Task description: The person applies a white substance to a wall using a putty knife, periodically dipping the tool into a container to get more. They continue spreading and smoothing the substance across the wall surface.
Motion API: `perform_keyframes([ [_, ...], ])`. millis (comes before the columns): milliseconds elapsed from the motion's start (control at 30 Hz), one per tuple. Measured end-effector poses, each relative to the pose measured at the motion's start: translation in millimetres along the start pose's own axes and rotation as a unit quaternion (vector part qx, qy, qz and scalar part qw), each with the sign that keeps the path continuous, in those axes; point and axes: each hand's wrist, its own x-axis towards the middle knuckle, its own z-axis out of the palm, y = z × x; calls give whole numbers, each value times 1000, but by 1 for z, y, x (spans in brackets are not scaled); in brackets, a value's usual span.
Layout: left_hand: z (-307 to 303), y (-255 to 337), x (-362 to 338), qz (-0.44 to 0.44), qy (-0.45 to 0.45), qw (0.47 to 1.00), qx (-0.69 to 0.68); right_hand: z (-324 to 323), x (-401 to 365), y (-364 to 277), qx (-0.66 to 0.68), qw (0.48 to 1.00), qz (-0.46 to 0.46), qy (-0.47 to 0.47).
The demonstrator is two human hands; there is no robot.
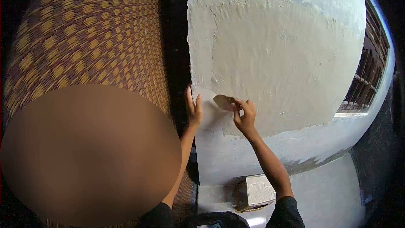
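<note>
My right hand pinches a small putty knife. Its flat blade, coated in putty, points left and lies close to the wall; whether it touches cannot be told. A broad patch of damp beige putty covers much of the surface, with ridges and drag marks. My left hand rests at the wall's rough left edge, thumb apart and fingers stretched upward, partly round the edge. It holds no tool.
Below my right forearm, a box-shaped container with pale putty on top stands on the grey floor. A barred window is at the right. A woven brown-and-yellow mat hangs at the left, beside a dark gap. A blurred oval covers the lower left.
</note>
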Motion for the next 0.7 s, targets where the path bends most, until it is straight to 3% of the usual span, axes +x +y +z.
perform_keyframes([
  [67,-1,0,2,31,-7,999,6,-2,11,24,-20,993,33,114],
  [133,-4,0,2,49,-11,998,31,-33,34,25,15,956,203,210],
  [167,-5,0,2,66,-17,996,56,-40,38,46,75,925,230,292],
  [200,-7,1,1,65,-15,996,58,-56,50,25,89,905,250,332],
  [233,-7,3,1,72,-17,995,61,-55,52,33,126,886,216,390],
  [333,-3,2,-1,82,-16,994,66,-36,25,25,103,950,182,233],
  [433,3,4,-2,89,-8,994,60,-3,-3,9,1,998,18,62],
  [500,0,12,-3,94,-6,994,58,-5,0,12,-75,997,33,14],
  [600,-10,23,4,130,-11,987,93,-34,28,31,19,960,213,180],
  [700,-17,27,4,151,-7,982,113,-57,44,28,156,898,247,330],
])
